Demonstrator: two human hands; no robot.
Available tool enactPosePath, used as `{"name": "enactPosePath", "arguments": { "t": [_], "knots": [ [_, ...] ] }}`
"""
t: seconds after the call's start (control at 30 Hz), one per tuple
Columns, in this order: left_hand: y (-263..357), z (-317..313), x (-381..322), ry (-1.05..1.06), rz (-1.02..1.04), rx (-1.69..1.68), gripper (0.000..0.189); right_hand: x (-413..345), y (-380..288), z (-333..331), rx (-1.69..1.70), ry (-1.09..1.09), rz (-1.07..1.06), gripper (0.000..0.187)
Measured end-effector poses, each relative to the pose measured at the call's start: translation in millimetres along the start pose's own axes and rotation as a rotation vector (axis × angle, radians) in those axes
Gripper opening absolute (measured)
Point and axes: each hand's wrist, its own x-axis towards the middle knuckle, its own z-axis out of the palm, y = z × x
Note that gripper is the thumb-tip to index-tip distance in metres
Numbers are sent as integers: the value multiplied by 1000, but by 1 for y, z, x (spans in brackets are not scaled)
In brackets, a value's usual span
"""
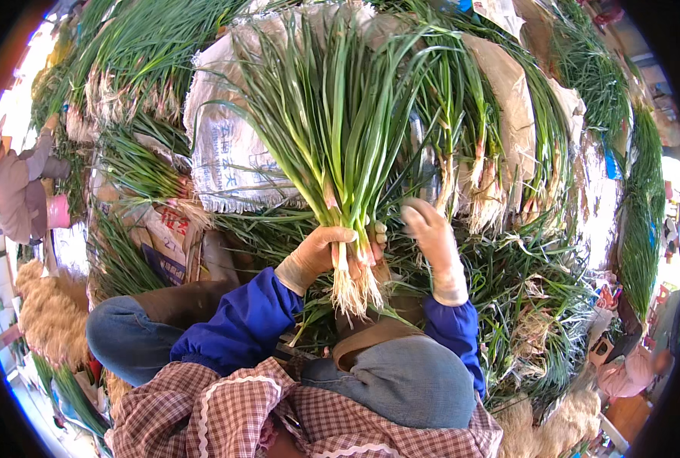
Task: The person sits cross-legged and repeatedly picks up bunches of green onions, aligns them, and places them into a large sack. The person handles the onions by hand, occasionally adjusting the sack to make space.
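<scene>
My left hand (320,252), in a pale thin glove, grips a bunch of leafy green garlic plants (340,160) just above their roots. The long leaves fan upward, away from me, and the whitish roots (354,289) hang below my fist. To the right of the bunch, my gloved right hand (434,243) is raised and blurred at the fingers, with nothing seen in it. Beyond the bunch lies a white woven sack (231,154) bearing print, partly hidden by the leaves.
A smaller bundle of the plants (145,174) lies at left beside a printed sack (171,240). More rooted plants (489,189) lean at right. Loose leaves and trimmings (523,315) cover the ground near my right knee. Other people (22,189) sit at the far left and far right.
</scene>
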Motion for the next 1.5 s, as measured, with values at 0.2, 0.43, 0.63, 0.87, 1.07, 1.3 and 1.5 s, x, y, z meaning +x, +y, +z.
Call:
{"name": "enactPosePath", "arguments": {
  "t": [0.2,0.43,0.63,0.87,1.07,1.3,1.5],
  "knots": [
    [1,-2,-2,96,-104,148,39,2,-20,48,313,316,-133,16],
    [-5,19,-15,103,-114,-146,56,105,45,-86,-629,774,134,28],
    [13,24,-7,-66,53,-169,66,38,22,-59,-612,808,-180,14],
    [0,4,13,-69,-24,-165,59,-54,-34,0,-11,-38,27,19],
    [-5,-11,-1,-6,-43,5,48,13,1,39,183,99,27,32],
    [-5,-5,-3,81,-42,-17,40,-34,-38,42,419,468,35,11],
    [4,15,-15,73,-72,-186,57,-8,-2,27,826,129,188,24]
  ]
}}
